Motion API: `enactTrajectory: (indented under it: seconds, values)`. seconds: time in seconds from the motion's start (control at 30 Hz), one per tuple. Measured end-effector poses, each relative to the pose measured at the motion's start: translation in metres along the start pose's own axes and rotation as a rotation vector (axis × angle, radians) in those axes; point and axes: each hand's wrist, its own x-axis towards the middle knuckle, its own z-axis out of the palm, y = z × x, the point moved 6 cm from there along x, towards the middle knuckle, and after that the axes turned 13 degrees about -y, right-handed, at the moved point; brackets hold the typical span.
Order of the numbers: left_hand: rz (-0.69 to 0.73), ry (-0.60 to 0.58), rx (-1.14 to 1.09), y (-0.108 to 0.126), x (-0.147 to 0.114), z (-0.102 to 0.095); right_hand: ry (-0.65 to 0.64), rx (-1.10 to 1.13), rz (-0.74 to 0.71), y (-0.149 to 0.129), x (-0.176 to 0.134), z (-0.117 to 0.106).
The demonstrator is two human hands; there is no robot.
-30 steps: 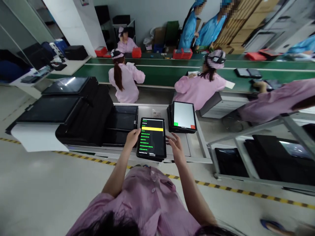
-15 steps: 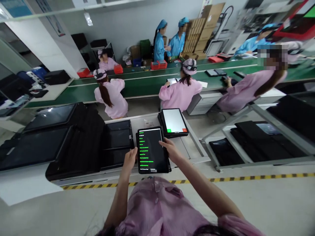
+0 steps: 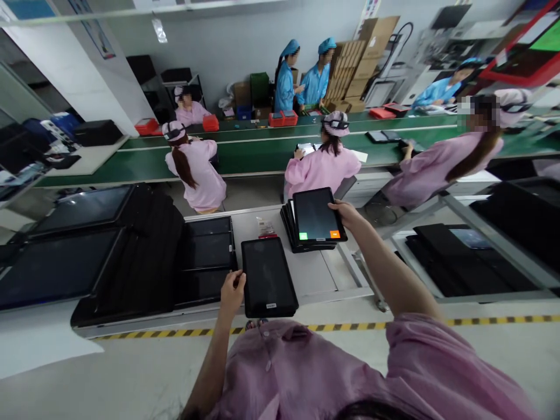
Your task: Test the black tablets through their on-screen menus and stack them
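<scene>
On white table (image 3: 314,277) (black tablets (image 3: 205,251) leftward): right grip (image 3: 347,216) pinches lit tablet (image 3: 316,213); left grip (image 3: 233,290) half-curled by dark tablet (image 3: 268,274), hold unclear.

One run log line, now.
left hand: at edge of dark tablet | right hand: holds lit tablet by edge | display: green square, orange square

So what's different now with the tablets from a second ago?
The right hand moved forward and right, and now grips a lit tablet on the right-hand pile; it looks like the one that showed the green list. That left a front tablet with a dark screen. The left hand stayed by the front left edge, and the black devices stayed put.
</scene>
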Motion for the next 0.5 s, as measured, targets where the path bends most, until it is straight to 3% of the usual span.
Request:
enactTrajectory:
  seconds: [0.23,0.5]
  values:
    - [-0.016,0.002,-0.002,-0.014,0.002,0.002,0.081,-0.197,-0.017,0.017,0.011,-0.006]
    - [0.021,0.011,0.051,-0.008,-0.005,0.000,0.037,-0.280,0.070,0.037,0.019,-0.007]
